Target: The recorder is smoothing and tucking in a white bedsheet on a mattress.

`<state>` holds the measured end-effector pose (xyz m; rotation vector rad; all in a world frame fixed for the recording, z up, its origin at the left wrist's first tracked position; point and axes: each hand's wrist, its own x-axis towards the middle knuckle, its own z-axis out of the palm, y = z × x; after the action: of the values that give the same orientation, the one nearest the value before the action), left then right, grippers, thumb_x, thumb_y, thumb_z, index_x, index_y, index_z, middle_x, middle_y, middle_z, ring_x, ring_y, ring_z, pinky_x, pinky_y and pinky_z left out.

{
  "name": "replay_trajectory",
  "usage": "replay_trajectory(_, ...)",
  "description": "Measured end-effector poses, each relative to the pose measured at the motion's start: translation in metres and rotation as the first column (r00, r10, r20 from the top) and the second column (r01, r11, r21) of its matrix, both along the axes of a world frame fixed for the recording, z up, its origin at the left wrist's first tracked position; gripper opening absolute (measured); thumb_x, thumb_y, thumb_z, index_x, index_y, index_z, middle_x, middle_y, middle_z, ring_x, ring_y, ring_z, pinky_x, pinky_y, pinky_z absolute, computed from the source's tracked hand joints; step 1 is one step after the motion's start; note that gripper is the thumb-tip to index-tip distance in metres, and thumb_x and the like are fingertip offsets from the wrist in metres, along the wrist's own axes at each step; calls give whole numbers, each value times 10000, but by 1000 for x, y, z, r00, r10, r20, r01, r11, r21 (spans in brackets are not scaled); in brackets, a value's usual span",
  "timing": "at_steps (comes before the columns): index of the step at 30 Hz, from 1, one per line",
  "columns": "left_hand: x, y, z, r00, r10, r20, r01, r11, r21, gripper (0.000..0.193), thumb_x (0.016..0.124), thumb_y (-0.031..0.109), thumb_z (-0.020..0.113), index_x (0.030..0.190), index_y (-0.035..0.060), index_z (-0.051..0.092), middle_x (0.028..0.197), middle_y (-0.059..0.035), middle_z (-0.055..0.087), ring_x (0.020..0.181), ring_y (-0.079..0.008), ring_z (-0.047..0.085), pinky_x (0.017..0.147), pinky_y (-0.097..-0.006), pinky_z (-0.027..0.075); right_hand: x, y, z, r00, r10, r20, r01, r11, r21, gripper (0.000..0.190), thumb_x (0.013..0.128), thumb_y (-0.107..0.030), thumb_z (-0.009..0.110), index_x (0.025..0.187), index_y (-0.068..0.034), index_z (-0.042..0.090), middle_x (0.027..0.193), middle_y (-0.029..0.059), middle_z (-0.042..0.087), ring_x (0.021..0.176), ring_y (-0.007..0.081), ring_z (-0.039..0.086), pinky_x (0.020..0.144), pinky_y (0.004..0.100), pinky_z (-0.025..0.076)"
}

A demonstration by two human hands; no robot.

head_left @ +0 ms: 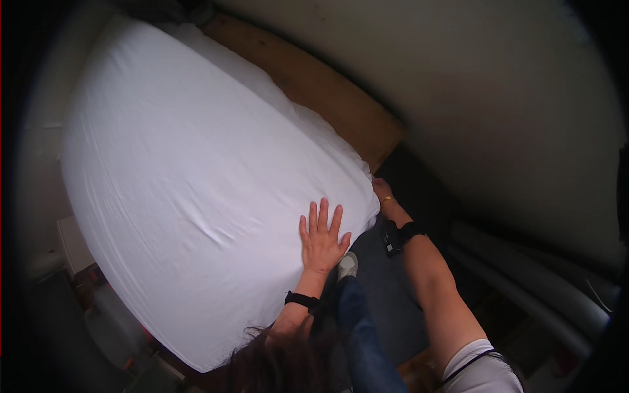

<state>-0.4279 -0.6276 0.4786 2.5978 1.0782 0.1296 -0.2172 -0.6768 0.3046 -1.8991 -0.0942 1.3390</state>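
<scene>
A smooth white bedsheet (196, 137) covers a broad mattress and has a few creases near its middle. My left hand (322, 248) lies flat on top of the sheet near its right end, fingers spread and holding nothing. At the sheet's right corner, my right hand (385, 194) pinches the gathered edge; its fingertips are partly hidden by the cloth. Along the far side, the sheet's loose edge (295, 110) hangs in ruffled folds. Each wrist wears a black band, and a small black device sits at the right one.
A brown wooden board (314, 83) runs between the bed and a pale wall (491, 98). Grey rolls or tubes (530, 275) lie at the lower right. On the dark floor (393, 294) stands my shoe (348, 265). A pale box-like piece (76, 245) stands at the left.
</scene>
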Motion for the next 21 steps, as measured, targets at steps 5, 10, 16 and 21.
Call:
replay_trajectory(5, -11, 7, 1, 998, 21, -62, -19, 1000, 19, 620, 806, 406, 509, 1364, 206, 327, 1452, -102, 212, 1331, -303, 195, 1031, -507, 178, -24, -70, 10, 741, -547, -388, 368, 816, -447, 117, 824, -143, 533, 768, -41, 549, 568, 38, 473, 456, 134, 443, 406, 292, 350)
replay_trajectory(10, -15, 4, -1, 997, 30, -71, -29, 1000, 7, 622, 811, 408, 502, 1370, 210, 315, 1458, -98, 200, 1337, -294, 186, 1042, -495, 161, -44, -52, 34, 824, -498, -271, 321, 803, -502, 144, 841, -173, 509, 813, -40, 557, 633, 67, 542, 524, 164, 522, 459, 329, 411)
replay_trajectory(16, -11, 1, -6, 998, 64, -4, -64, 997, -52, 622, 788, 377, 536, 1353, 198, 347, 1456, -89, 209, 1345, -284, 172, 1052, -493, 153, -26, -22, 55, 774, -22, 633, 229, 941, -248, 338, 862, -233, 483, 1079, 26, 494, 1026, 195, 569, 906, 353, 557, 811, 426, 429)
replay_trajectory(21, -11, 3, -5, 991, 133, 26, -125, 972, -197, 591, 808, 306, 527, 1351, 159, 345, 1445, -85, 236, 1342, -254, 190, 1059, -471, 174, -54, 25, 134, 566, 110, 817, -201, 980, 7, 496, 866, -254, 472, 1263, 30, 386, 1299, 229, 400, 1214, 382, 366, 999, 432, 281)
